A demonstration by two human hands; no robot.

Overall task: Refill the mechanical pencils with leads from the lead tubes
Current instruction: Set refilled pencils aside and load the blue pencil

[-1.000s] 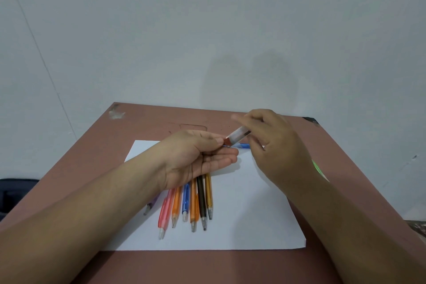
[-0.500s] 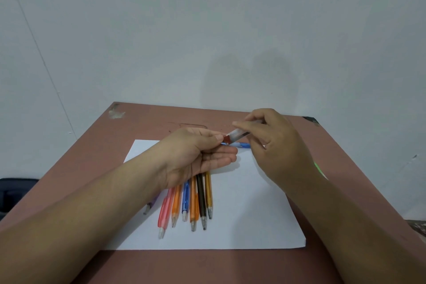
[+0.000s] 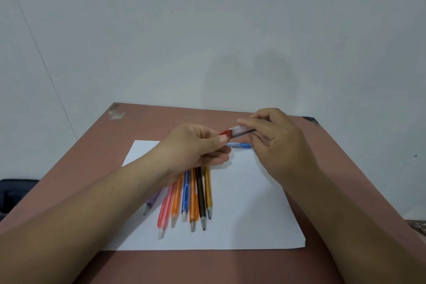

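The right hand (image 3: 280, 145) pinches the clear body of a lead tube (image 3: 239, 132) between thumb and forefinger, just right of frame centre. The left hand (image 3: 196, 147) has thumb and forefinger closed on the tube's red cap (image 3: 226, 134) — so both hands are clamped on the same small item, one at each end. The tube's long axis runs roughly left-right in the picture, tilted a little up toward the right, cap end pointing at the left hand. Judging from that, the coming move is a pull along this axis: cap off to the left, body held steady by the right hand. Whether the cap has already begun to part from the body can't be told.

Just below the tube, a blue pencil (image 3: 239, 145) lies alone on the white paper (image 3: 253, 214), partly hidden by the right hand, approx. parallel to the tube. It's likely the next one to fill. Lower, centre-left, a row of pencils (image 3: 191, 200) lies fanned on the sheet under the left wrist, tips toward the bottom of the frame — pink, orange, blue, orange, black, amber, plus a purple one at the left. The paper rests on a brown table (image 3: 161, 122).
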